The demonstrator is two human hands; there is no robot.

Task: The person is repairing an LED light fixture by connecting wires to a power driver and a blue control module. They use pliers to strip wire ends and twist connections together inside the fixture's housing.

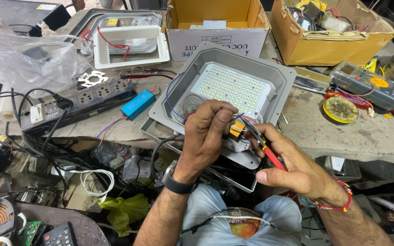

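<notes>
A grey flood-light housing (277, 73) with a white LED panel (231, 89) leans over the bench's front edge. My left hand (206, 136), with a black watch on the wrist, pinches thin wires near a small yellow part (236, 129) at the housing's lower edge. My right hand (292, 166) grips a red-handled tool (270, 156), its metal tip pointing up-left at those wires, just right of the left fingers. Thin blue and red wires (172, 98) run inside the housing.
A black power strip (85, 102) and a blue driver box (137, 105) lie left. A white lamp frame (131, 45) sits behind. Two cardboard boxes (217, 27) (329, 34) stand at the back, a multimeter (365, 84) at right. Cables clutter the lower left.
</notes>
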